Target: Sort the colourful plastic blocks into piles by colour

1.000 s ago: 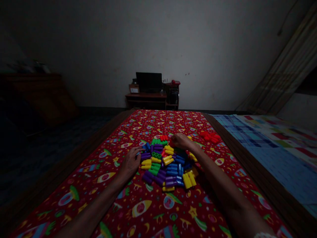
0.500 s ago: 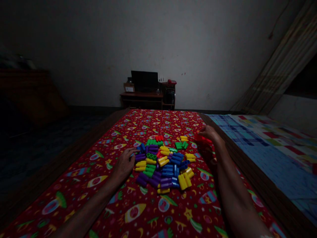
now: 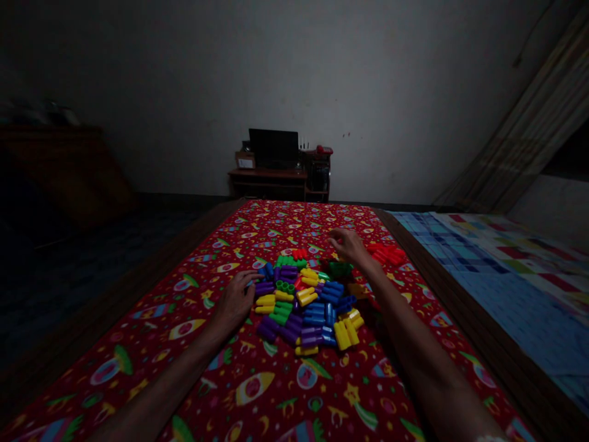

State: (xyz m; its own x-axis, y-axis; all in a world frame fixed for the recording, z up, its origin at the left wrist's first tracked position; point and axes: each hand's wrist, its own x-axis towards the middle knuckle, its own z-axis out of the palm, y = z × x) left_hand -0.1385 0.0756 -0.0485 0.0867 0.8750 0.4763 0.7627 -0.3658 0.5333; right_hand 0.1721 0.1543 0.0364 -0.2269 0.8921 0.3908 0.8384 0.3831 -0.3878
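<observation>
Around a heap of plastic blocks (image 3: 306, 307), left hand (image 3: 234, 301) spread, right hand (image 3: 350, 247) half-curled, grip unclear.

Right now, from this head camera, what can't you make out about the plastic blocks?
Head view:
Right hand: its back hides whether it holds anything.
Left hand: its fingers hide any blocks under them.
Right forearm: its shadow darkens the right edge of the pile of plastic blocks, leaving colours there unclear.

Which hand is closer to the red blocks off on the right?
The right hand is nearer, just left of the red blocks. The left hand is much farther, on the opposite side of the colored pile.
</observation>
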